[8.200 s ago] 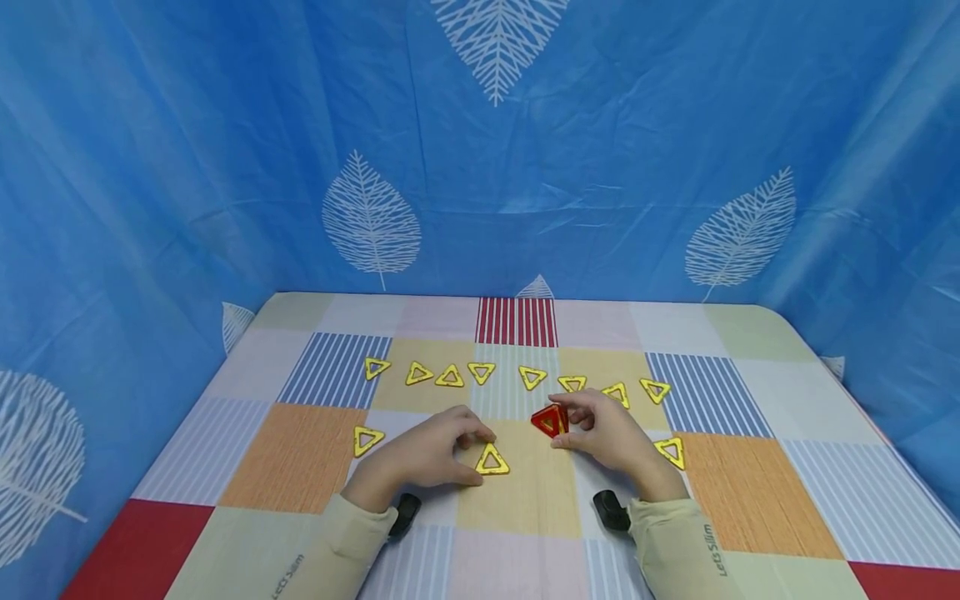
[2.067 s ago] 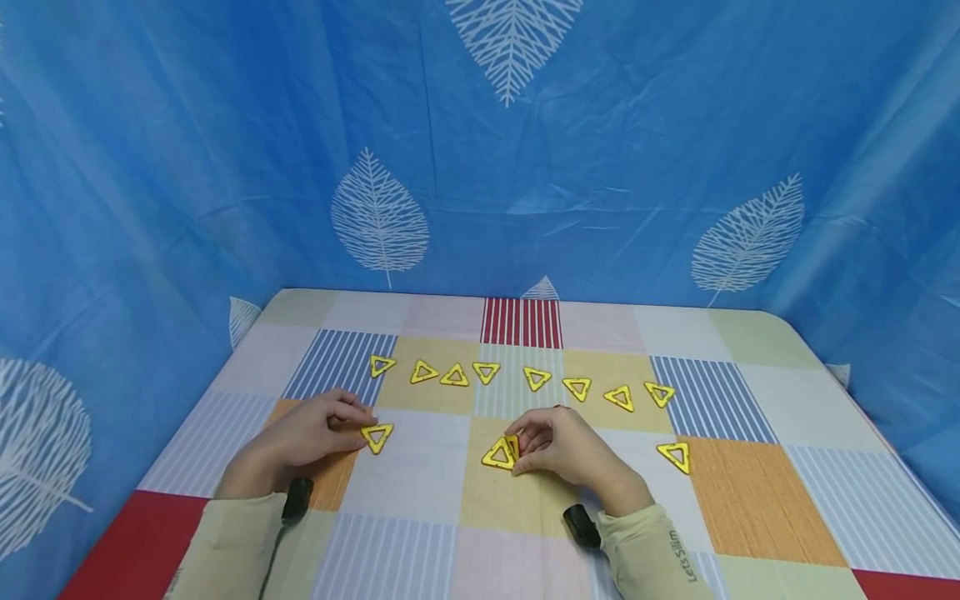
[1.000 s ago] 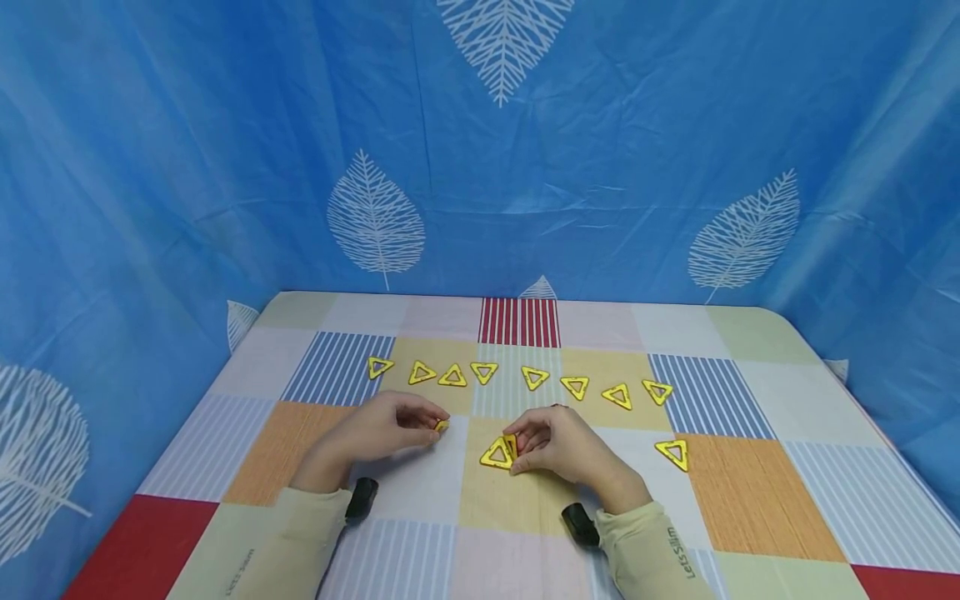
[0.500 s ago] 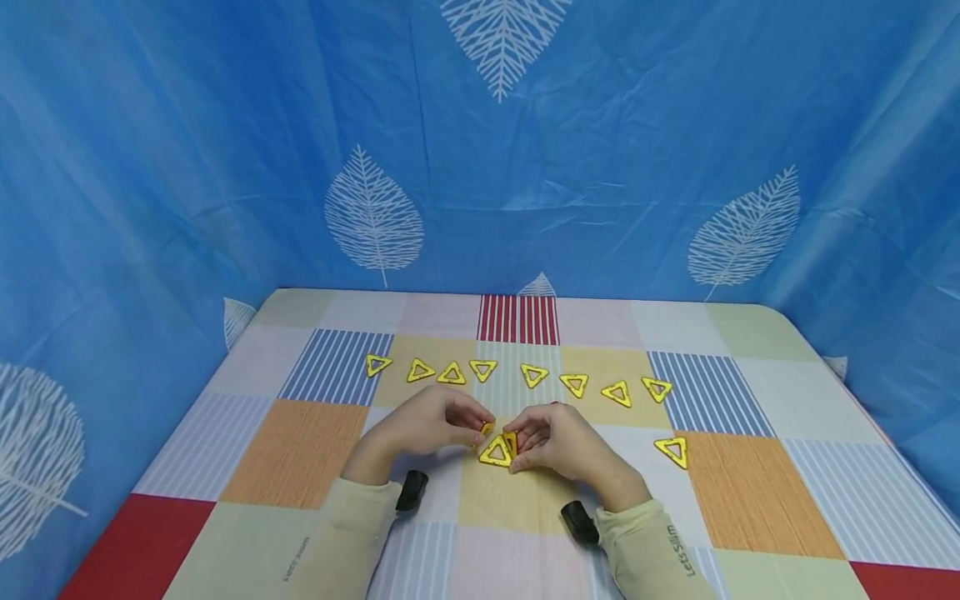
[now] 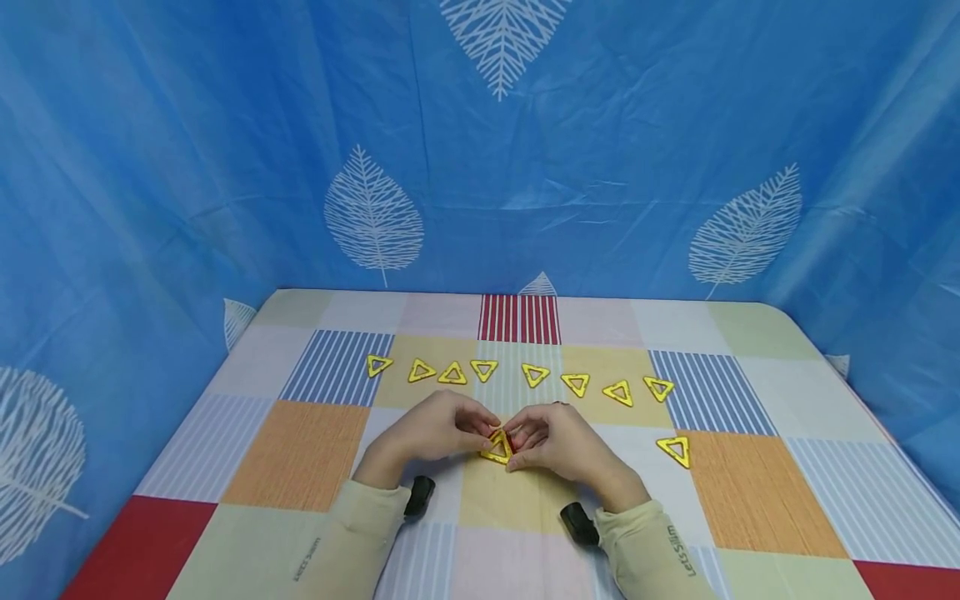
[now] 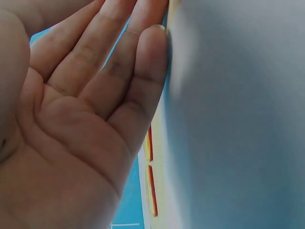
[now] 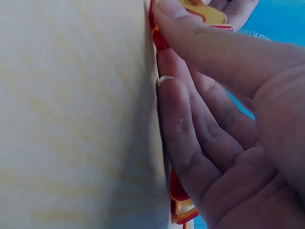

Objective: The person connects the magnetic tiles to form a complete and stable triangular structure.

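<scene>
My left hand [image 5: 438, 429] pinches a triangular magnetic tile at the middle of the table, its fingertips close to those of my right hand [image 5: 566, 446]. My right hand pinches another tile, tilted up; in the right wrist view its thumb presses near a red tile edge [image 7: 159, 36], with a yellow face [image 7: 209, 14] beyond. Between the hands lies a yellow triangular tile [image 5: 497, 458] with an open centre. The fingers hide most of the two held tiles. In the left wrist view the left palm [image 6: 71, 133] shows, but its held tile does not.
Several yellow triangular tiles, including one [image 5: 453, 381], lie spread in a row across the table's far half. A single tile [image 5: 682, 458] lies right of my right hand. Blue leaf-print cloth [image 5: 600, 167] hangs behind the checked tablecloth [image 5: 517, 558].
My right hand has let go of the red pyramid and now holds a tile at the middle one. My left hand has picked up the left tile and brought it right, to the middle.
</scene>
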Demonstrator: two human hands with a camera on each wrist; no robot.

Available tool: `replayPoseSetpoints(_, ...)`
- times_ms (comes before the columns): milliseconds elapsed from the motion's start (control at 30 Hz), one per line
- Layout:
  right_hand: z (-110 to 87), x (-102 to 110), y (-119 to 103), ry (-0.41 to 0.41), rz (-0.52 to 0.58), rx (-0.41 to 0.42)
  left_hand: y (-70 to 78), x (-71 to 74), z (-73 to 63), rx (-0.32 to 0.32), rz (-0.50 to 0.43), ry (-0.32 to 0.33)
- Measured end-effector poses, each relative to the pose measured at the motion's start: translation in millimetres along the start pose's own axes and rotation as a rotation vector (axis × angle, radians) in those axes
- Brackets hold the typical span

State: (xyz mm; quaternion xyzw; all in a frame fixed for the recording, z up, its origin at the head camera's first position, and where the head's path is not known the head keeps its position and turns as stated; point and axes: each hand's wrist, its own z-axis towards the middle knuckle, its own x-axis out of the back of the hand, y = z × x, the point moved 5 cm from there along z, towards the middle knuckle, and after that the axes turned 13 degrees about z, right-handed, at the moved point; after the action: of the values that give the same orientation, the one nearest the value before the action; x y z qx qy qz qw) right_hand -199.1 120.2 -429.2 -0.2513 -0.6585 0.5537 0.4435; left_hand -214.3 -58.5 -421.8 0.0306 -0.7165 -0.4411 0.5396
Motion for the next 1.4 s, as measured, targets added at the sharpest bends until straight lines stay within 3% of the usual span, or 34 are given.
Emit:
replayPoseSetpoints(367,0.1,-1,-2,0.027,-0.022,-0.004,3.3,-1.2,1.2,-0.016,0.016,0.017)
replayPoseSetpoints(733,0.7,-1,-5,0.017,-0.063,0.018,-0.5,-3.7,-0.5,-0.015,0.031,-0.014)
replayPoseSetpoints(933,-3.4,10,-9,0.129,-0.135,-0.017,1.3,-9.2,0.6,-0.041,0.124,-0.090)
replayPoseSetpoints(1167,-12.9,39,-13,0.282,-0.073,0.017,0.6,-10.1,0.5,0.011,0.115,-0.065)
replayPoseSetpoints(1400,-27.6,78,-2,0.473,-0.169,-0.016,2.0,-9.5,-1.2,0.058,0.135,-0.046)
